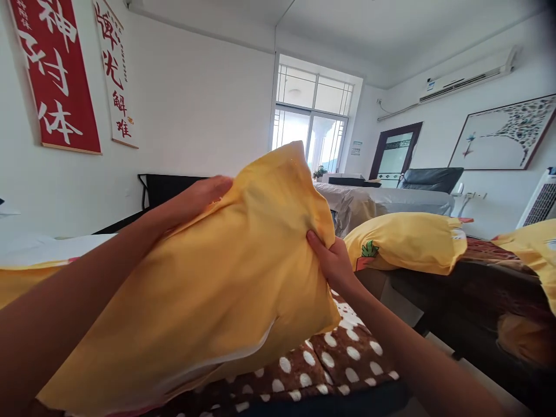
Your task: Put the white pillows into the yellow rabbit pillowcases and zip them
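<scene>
A yellow pillow (217,278) fills the middle of the view, tilted, with one corner pointing up. A pale, open-looking edge runs along its lower side. My left hand (212,194) is at its upper left edge, closed on the fabric, with the fingertips partly hidden. On the right side edge, my right hand (334,260) grips the cloth, thumb on the near face and fingers behind. Beneath the pillow lies a brown blanket with white dots (330,359).
Another yellow pillow (408,240) with a carrot print rests on a dark surface to the right, and more yellow cloth (532,249) lies beyond it. A plastic-covered desk (412,201) and a black chair (432,179) stand near the window (313,116).
</scene>
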The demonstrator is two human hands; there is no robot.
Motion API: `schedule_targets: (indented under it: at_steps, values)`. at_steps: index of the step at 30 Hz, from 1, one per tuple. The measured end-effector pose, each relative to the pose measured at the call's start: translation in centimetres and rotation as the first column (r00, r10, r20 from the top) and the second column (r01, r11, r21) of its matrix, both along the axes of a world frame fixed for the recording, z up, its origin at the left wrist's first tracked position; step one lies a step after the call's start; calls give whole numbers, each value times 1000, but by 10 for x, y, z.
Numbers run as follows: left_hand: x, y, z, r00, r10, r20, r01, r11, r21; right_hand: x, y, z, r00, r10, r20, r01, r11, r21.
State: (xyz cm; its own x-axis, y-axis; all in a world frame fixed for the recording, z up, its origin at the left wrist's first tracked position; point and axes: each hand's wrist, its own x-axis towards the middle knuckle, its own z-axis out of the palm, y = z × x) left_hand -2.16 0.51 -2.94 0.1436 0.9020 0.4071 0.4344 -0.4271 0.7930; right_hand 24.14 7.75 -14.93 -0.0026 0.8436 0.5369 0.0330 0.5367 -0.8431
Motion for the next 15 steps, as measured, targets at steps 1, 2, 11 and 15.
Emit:
schedule_targets:
  at_steps: [1, 2, 11, 15]
  values:
    - [-9, -4, -10, 998, -63, 22, 65, 993, -95, 2, 3, -1, 1000, -9, -9, 9, 1000, -8]
    - [-17, -7, -20, 992, -110, 56, 118, 977, -179, 4, 6, -2, 1000, -12, -16, 12, 1000, -21]
    - [-86, -9, -77, 989, 66, -135, -92, 976, -197, 7, 31, -7, 995, -27, -96, 21, 998, -61]
    - [-107, -12, -100, 970, 125, -209, -186, 934, -306, 11, 43, -9, 992, -98, -75, 97, 995, -14]
